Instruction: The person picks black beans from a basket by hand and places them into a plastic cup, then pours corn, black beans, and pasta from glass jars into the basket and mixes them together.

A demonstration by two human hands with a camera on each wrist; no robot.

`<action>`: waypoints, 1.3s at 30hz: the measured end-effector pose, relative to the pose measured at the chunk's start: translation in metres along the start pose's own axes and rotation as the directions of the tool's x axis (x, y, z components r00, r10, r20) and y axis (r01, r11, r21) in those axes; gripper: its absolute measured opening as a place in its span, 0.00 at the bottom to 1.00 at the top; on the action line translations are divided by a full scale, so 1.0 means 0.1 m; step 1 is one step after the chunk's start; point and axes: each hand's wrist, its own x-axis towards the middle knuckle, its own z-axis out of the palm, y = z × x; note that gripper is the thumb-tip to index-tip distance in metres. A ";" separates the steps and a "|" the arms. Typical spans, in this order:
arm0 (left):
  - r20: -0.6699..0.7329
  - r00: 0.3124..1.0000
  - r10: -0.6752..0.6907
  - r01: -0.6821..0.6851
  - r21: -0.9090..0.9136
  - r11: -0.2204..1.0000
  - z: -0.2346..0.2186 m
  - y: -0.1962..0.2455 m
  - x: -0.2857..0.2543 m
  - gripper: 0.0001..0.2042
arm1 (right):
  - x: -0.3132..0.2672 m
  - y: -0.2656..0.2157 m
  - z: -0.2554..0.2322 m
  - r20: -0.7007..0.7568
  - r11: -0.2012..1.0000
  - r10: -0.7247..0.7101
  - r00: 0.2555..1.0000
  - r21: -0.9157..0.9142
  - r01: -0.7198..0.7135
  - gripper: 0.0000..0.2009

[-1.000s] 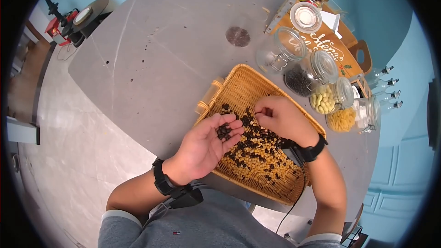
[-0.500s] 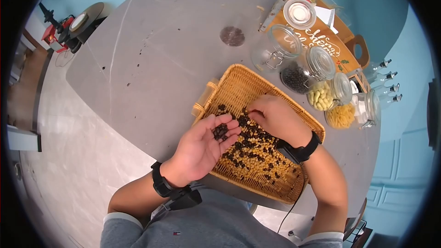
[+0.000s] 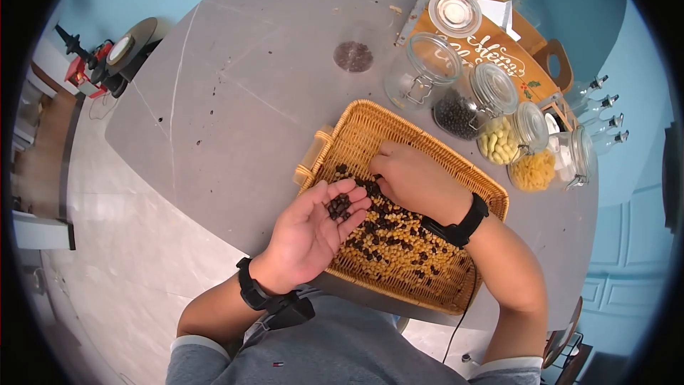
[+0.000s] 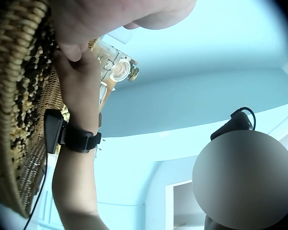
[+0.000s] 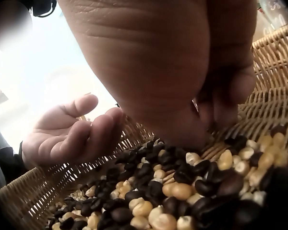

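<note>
A wicker basket (image 3: 342, 120) holds mixed black beans (image 5: 122, 214) and yellow corn kernels (image 5: 177, 191). My left hand (image 3: 303, 239) is palm up over the basket's near left side, fingers loosely bent, with a small heap of black beans (image 3: 339, 207) on the fingers. Inside the basket, my right hand (image 3: 420, 178) reaches down, back upward, its fingers bent toward the beans near the left hand's fingertips. In the right wrist view its fingertips are right at the beans; I cannot tell whether they pinch one.
Behind the basket stand clip-top jars: an empty one (image 3: 420, 75), one of black beans (image 3: 456, 114), one of peanuts (image 3: 499, 144) and one of yellow pasta (image 3: 533, 170). A wooden crate (image 3: 491, 50) and several glass bottles (image 3: 602, 125) are beyond. A cable (image 3: 456, 335) trails from the right wrist.
My right hand has moved left in the basket, closer to the left hand's fingertips. The left hand still carries the black beans and has barely moved.
</note>
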 end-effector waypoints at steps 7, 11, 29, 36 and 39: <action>0.005 1.000 0.002 -0.002 0.000 1.000 -0.01 0.00 0.00 0.19 | 0.05 -0.25 -0.40 0.103 0.904 0.092 0.990 0.408 -0.126 0.08; 0.054 0.999 0.009 -0.010 0.021 1.000 0.00 0.00 0.02 0.19 | 0.04 -0.37 -0.32 0.053 0.825 -0.052 0.997 0.565 0.013 0.08; 0.033 0.999 0.039 -0.039 0.006 0.999 -0.03 0.01 -0.10 0.20 | -0.15 -0.19 -0.04 0.074 1.000 0.013 0.997 0.017 -0.014 0.07; 0.027 0.999 0.045 -0.045 0.025 0.999 -0.05 -0.01 -0.06 0.22 | -0.11 -0.18 -0.05 0.096 0.999 -0.028 0.995 0.036 0.025 0.05; 0.039 0.998 0.045 -0.046 0.017 0.999 -0.07 -0.01 -0.05 0.22 | -0.07 -0.14 -0.08 0.153 0.999 -0.033 0.988 0.047 0.026 0.06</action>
